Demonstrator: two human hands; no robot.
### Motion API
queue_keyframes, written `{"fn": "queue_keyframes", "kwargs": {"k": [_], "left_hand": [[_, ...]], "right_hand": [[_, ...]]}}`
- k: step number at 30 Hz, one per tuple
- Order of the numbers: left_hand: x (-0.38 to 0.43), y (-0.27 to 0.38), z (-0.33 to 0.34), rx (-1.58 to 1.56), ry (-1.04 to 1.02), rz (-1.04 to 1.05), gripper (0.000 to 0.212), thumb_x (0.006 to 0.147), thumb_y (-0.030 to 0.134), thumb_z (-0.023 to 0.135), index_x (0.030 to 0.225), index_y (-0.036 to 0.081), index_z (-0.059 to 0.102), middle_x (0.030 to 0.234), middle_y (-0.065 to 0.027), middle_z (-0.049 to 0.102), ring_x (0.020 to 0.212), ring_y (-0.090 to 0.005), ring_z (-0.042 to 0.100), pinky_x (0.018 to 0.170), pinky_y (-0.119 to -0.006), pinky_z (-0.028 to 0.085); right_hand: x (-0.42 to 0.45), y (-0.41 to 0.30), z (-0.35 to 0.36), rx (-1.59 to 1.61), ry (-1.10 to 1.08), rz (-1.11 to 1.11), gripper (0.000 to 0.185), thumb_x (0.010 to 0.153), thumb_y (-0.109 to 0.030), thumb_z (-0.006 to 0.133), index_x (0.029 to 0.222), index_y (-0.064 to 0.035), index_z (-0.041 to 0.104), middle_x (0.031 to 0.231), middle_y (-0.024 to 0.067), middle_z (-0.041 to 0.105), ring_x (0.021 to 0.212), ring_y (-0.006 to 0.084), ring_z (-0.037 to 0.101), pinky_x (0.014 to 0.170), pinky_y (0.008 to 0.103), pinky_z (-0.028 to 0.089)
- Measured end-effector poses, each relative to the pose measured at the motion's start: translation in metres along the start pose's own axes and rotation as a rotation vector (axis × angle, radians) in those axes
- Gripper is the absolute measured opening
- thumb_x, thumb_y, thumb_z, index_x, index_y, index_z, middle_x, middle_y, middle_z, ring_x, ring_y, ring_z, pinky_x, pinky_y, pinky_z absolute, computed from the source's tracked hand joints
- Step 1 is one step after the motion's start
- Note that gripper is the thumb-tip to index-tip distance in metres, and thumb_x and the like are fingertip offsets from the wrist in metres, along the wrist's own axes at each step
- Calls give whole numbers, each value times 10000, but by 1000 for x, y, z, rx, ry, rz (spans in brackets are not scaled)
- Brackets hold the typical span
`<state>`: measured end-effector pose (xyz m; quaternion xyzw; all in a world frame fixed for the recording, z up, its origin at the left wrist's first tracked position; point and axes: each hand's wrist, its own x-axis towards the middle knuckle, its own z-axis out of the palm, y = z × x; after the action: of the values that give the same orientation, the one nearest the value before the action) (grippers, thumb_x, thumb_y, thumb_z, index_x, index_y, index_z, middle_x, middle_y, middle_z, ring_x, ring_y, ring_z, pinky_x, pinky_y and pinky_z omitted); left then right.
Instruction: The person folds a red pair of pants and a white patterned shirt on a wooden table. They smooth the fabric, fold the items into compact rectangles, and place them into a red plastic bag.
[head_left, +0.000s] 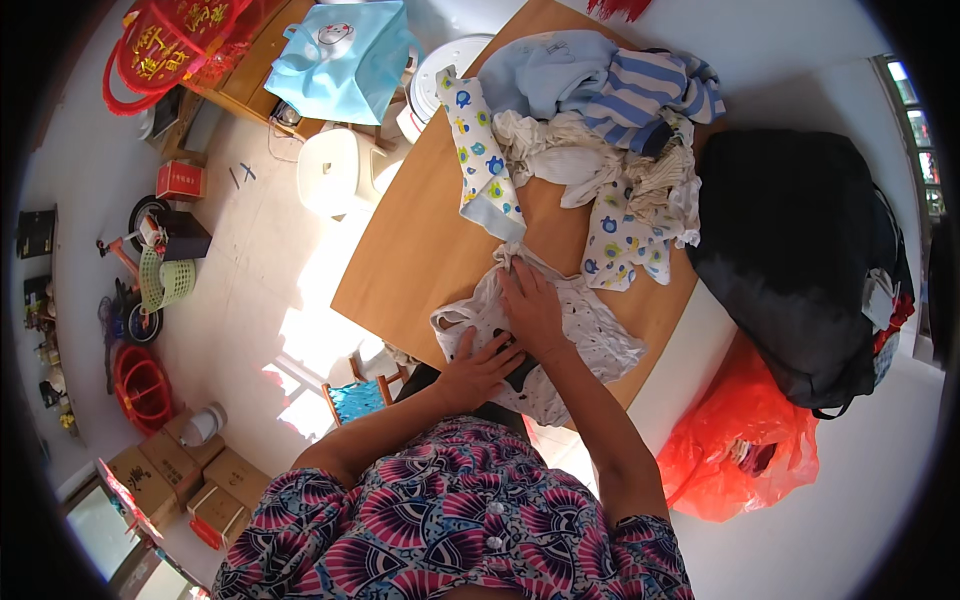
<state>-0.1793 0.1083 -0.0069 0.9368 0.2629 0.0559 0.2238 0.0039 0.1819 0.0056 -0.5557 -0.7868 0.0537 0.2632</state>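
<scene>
A small white garment (600, 330) with dark specks and a black printed figure lies spread at the near edge of the wooden table (405, 262). My left hand (480, 371) rests flat on its left part, fingers apart, over the black print. Higher up, my right hand (532, 304) lies on the cloth near its neckline, fingertips pressed to the fabric; whether they pinch it is unclear. Beyond them lies a folded white cloth with an elephant print (480, 157). To its right is a heap of baby clothes, with a blue-striped garment (637, 94) and a light blue one (547, 71).
A large black bag (780, 255) stands against the table's right side, above a red plastic bag (742, 442). Left of the table are a cream plastic stool (337, 171) and a light blue tote bag (341, 64). Cardboard boxes (172, 465) sit at lower left.
</scene>
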Motion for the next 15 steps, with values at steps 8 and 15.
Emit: {"fn": "queue_keyframes", "kwargs": {"k": [8, 15], "left_hand": [[3, -1, -6, 0, -14, -8, 686, 796, 352, 665, 1415, 153, 447, 1508, -8, 361, 1416, -235, 260, 1084, -645, 178], [29, -6, 0, -87, 109, -19, 491, 811, 274, 636, 1243, 47, 586, 1344, -99, 503, 1354, -279, 340, 1086, -513, 279]], "right_hand": [[17, 11, 25, 113, 172, 473, 298, 798, -112, 705, 1052, -20, 579, 957, 121, 600, 825, 293, 600, 718, 373, 498], [31, 15, 23, 275, 161, 802, 312, 772, -226, 763, 922, -17, 586, 805, 114, 607, 713, 267, 594, 661, 361, 484]]}}
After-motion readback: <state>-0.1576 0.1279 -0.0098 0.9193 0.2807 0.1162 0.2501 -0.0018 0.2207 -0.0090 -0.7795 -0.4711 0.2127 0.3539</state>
